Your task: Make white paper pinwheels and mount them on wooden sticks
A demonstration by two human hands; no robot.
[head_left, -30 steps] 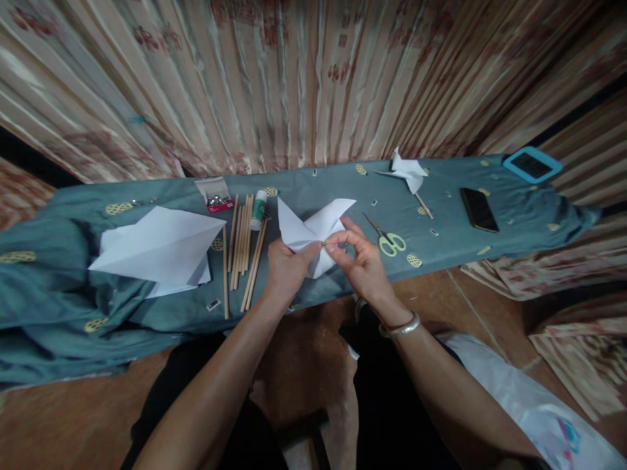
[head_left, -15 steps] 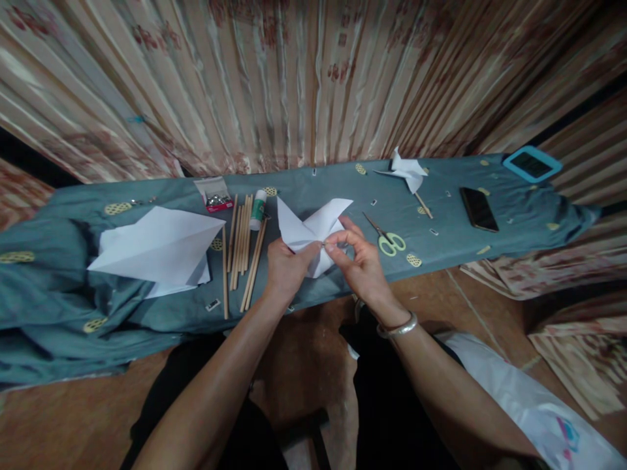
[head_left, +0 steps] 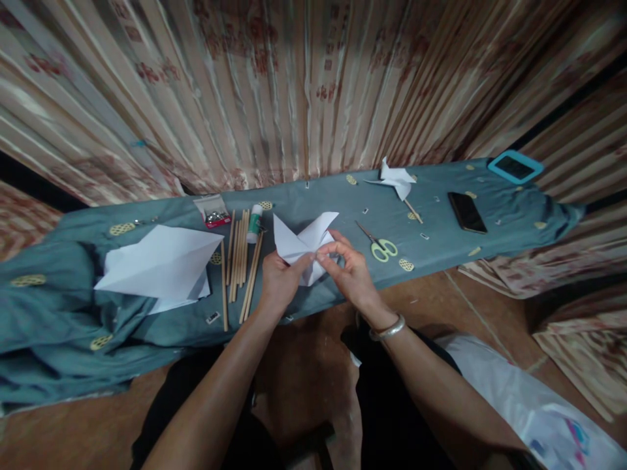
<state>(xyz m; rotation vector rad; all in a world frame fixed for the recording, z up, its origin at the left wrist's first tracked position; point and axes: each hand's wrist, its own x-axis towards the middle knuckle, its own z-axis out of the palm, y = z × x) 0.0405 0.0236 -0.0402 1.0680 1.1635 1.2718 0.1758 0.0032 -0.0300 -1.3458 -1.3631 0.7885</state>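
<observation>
A white paper pinwheel [head_left: 304,243] with pointed blades is held just above the front of the cloth-covered table. My left hand [head_left: 281,281] is closed on its lower left side, the thumb pressing near the centre. From the other side, my right hand [head_left: 350,267] pinches at the pinwheel's centre with thumb and forefinger. Anything small between those fingertips is too tiny to make out. Just right of my right hand lie scissors [head_left: 383,249] with light green handles. To the left of my left hand are several wooden sticks [head_left: 238,251] and a green and white glue stick [head_left: 254,224].
White paper sheets [head_left: 157,261] lie on the left of the table [head_left: 313,196], below a small open box [head_left: 214,214] of shiny metal pieces. Another pinwheel on a stick [head_left: 398,181], a phone [head_left: 467,212] and a blue-framed device [head_left: 515,168] are at right. A curtain hangs behind.
The view has shifted slightly, so the table sits lower and things on the right appear further left. Both hands keep their hold on the pinwheel; the fingertips stay at its centre.
</observation>
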